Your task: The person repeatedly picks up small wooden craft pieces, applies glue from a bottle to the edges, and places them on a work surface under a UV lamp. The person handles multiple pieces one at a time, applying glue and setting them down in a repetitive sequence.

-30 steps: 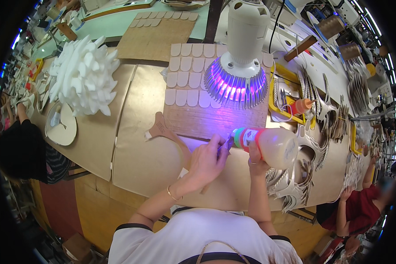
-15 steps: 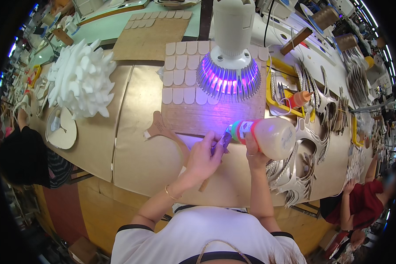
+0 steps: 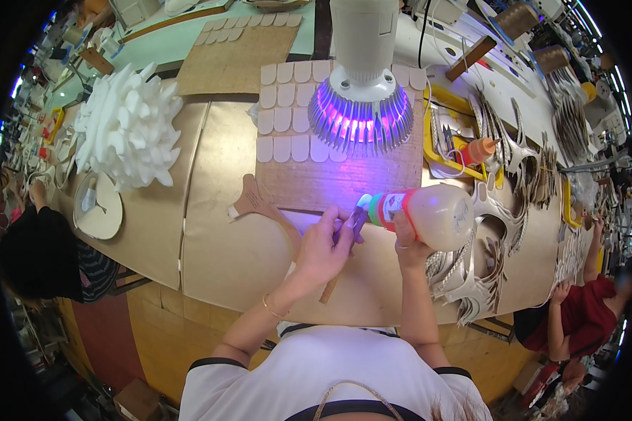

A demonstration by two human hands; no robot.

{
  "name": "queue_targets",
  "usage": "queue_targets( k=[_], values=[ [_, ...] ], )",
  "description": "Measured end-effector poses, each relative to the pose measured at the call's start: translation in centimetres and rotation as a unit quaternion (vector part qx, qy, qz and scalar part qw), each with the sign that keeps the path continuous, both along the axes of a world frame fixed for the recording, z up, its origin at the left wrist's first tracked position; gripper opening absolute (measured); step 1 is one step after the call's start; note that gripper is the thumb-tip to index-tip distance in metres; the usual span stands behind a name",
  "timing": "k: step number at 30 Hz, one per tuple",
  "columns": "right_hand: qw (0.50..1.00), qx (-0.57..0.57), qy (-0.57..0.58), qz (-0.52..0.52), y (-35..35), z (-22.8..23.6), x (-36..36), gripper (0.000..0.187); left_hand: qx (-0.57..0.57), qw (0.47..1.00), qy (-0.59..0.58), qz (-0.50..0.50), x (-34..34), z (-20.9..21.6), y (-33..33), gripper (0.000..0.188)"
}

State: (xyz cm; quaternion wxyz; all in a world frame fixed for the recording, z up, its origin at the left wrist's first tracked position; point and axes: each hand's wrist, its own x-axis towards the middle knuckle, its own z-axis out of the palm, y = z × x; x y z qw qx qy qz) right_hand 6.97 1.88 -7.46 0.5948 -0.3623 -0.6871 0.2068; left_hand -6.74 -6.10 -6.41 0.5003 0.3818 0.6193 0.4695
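The left hand [image 3: 326, 247] pinches a narrow brown strip [image 3: 359, 220], and at its three o'clock the right hand [image 3: 411, 250] grips a translucent cream-filled plastic bottle [image 3: 441, 216] (tipped sideways), five o'clock from the violet-glowing, silver-finned lamp [image 3: 361, 116].

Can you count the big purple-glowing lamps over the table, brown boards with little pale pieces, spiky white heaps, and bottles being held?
Purple-glowing lamp: 1
Brown boards: 2
Spiky white heap: 1
Bottle in right hand: 1
Total: 5

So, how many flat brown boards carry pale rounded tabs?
2: the nearer board, beneath the white, violet-glowing lamp; and the farther board, beyond it to the left. Others may be hidden.
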Motion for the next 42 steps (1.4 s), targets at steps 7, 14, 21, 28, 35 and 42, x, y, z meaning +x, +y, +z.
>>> queue_targets(
  k=[7,14,21,28,35,42],
  values=[
    [0.999,-0.031,0.039,-0.018,-0.1,-0.4,0.5,0.038,-0.012,1.0,-0.012,-0.006,0.0,0.2,0.1,0.015],
    [0.997,-0.044,0.054,-0.027,0.1,-0.7,-0.2,0.04,-0.005,1.0,-0.024,-0.001,-0.1,0.0,-0.2,0.014],
    [0.992,-0.075,0.098,-0.001,-1.1,-1.6,0.6,0.047,0.008,1.0,0.011,0.013,0.0,-1.0,-0.5,0.012],
    [0.997,-0.057,-0.017,0.041,-1.6,-0.2,0.9,0.057,0.018,0.998,0.063,0.016,0.6,-0.6,-0.2,0.009],
    [0.985,0.027,-0.164,-0.056,-0.8,-1.2,1.3,0.074,0.028,0.997,0.064,0.024,0.6,-0.1,0.0,0.011],
    [0.996,-0.04,-0.04,0.072,-1.2,-2.0,3.1,0.081,0.023,0.999,0.037,0.008,0.7,0.1,-0.1,0.009]
  ],
)
